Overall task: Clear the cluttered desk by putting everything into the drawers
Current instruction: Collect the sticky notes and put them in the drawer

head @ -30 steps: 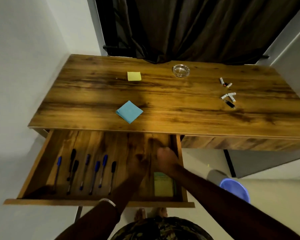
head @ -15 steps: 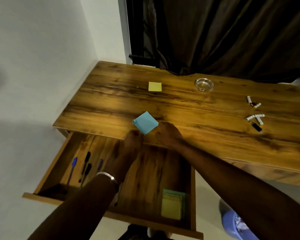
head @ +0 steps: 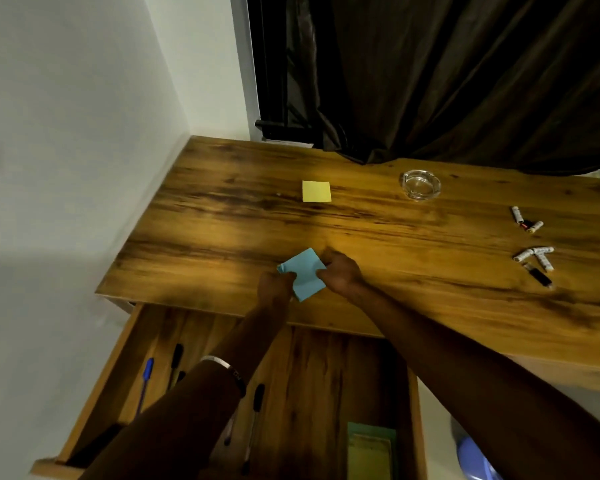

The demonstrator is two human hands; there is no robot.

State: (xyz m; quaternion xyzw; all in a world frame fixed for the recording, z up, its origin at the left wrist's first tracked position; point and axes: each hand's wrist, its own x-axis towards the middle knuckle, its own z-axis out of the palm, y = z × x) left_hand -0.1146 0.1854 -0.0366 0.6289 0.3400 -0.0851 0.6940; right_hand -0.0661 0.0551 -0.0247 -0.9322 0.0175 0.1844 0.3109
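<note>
A blue sticky-note pad [head: 303,273] lies near the front edge of the wooden desk [head: 378,237]. My left hand [head: 274,287] pinches its left side, where a corner curls up. My right hand [head: 340,273] grips its right edge. Farther back lies a yellow sticky-note pad [head: 316,191], with a glass ashtray [head: 420,184] to its right. Several batteries [head: 534,256] are scattered at the right. Below the desk, the open drawer [head: 409,393] holds several pens [head: 146,375] on the left and a stack of yellow and green note pads [head: 369,452] on the right.
A dark curtain [head: 430,74] hangs behind the desk. A white wall [head: 66,150] borders the left side. A blue bin [head: 475,459] stands on the floor at the lower right.
Both hands rose out of the drawer, reached the desk top and closed on the blue pad. Its left corner now curls up. The camera view shifted left and closer.
</note>
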